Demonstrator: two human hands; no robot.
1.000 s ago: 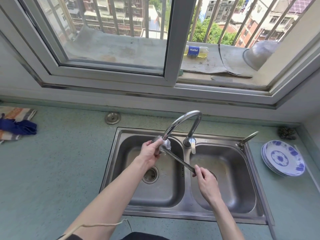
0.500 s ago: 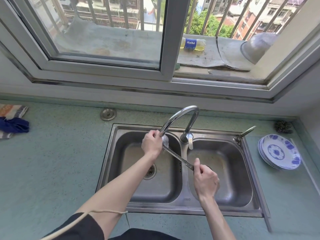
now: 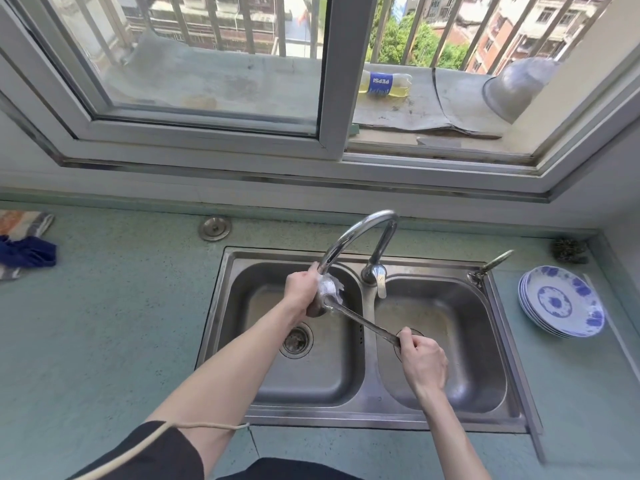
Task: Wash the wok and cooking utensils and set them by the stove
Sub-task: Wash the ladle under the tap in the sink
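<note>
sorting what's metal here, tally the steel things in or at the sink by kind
Curved chrome faucet spouts: 1
Small side taps: 1
Long-handled steel ladles: 1
Stainless sink basins: 2
Round steel covers on the counter: 1
Total: 6

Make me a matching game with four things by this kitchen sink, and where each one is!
Things:
1. long steel ladle
2. stack of blue-and-white plates
3. clear Pepsi bottle
4. dark blue cloth

Places:
A. counter, far left
B. outside window ledge
C. held in both hands under the curved chrome tap
D. counter right of the steel double sink

Pairs: 1-C, 2-D, 3-B, 4-A
</note>
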